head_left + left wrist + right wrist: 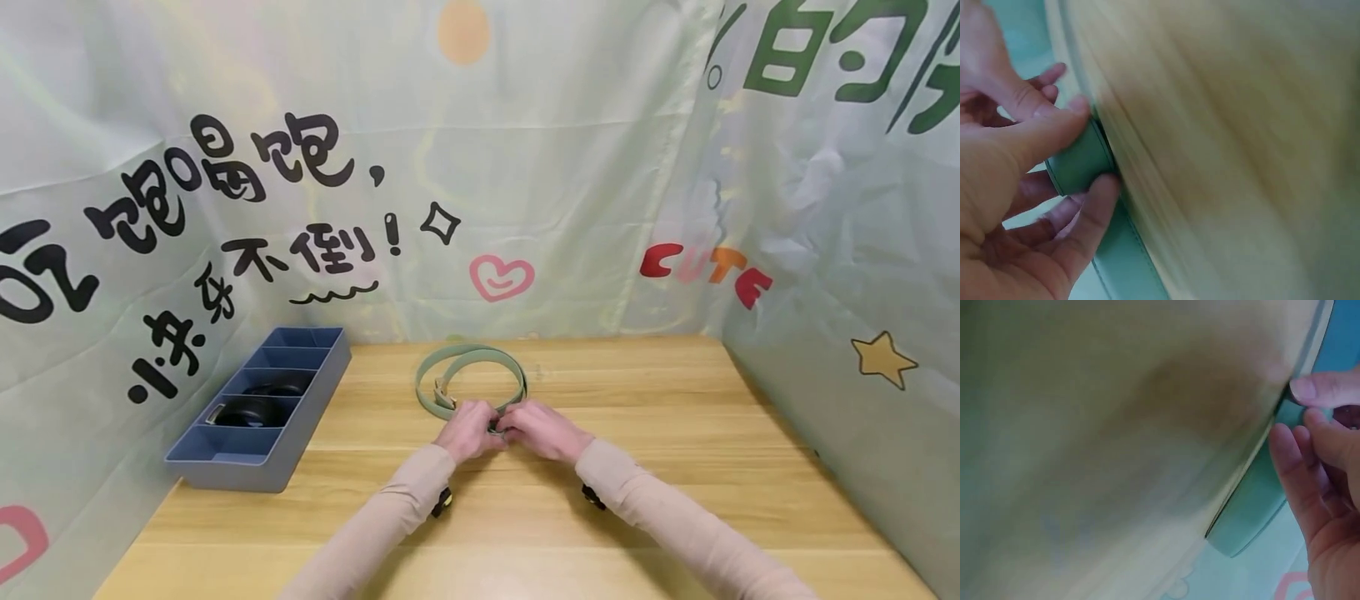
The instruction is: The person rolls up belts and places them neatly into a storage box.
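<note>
A green belt lies in loose loops on the wooden table in the head view, its gold-coloured buckle at the left of the loops. At the near side of the loops, both hands meet on a small tight coil of the belt. My left hand pinches that coil between thumb and fingers, as the left wrist view shows. From the other side, my right hand holds the belt with thumb and fingertips. In the right wrist view the belt's band runs away from the fingers; part of the coil is hidden there.
A blue-grey divided tray stands at the table's left. Two of its compartments hold dark coiled things, one a black belt with a metal buckle. Printed cloth walls enclose the wooden table at the back and sides.
</note>
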Available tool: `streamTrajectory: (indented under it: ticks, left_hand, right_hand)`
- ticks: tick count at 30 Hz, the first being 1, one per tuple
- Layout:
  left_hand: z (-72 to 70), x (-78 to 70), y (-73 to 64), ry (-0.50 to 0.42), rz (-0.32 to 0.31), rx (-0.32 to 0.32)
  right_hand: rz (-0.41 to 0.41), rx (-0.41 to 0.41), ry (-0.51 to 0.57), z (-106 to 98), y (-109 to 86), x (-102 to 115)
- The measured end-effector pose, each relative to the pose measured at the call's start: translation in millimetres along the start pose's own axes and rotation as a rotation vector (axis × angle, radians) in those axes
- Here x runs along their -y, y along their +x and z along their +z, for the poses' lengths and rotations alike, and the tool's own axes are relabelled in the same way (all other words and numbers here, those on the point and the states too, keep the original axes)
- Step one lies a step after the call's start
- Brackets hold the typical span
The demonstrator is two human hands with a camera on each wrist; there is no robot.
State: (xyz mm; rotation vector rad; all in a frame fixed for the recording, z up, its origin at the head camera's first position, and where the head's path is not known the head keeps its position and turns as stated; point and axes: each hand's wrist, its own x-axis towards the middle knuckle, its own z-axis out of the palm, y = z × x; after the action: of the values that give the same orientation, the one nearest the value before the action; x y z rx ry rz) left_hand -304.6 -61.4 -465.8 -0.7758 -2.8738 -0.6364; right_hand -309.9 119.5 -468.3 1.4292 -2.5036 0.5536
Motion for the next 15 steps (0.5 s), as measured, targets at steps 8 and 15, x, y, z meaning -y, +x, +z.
streamTrajectory:
  ticks: [8, 15]
  left_hand:
    - [-1.0, 2.3, -0.6, -0.017, 0.043, 0.057]
    - [0.2, 1.4, -0.5, -0.028, -0.013, 0.010]
  right_hand:
    - [-0.015, -0.041, -0.113, -1.2, -6.5, 0.2]
    - [-0.003, -0.037, -0.141, 1.3, -4.6, 3.2]
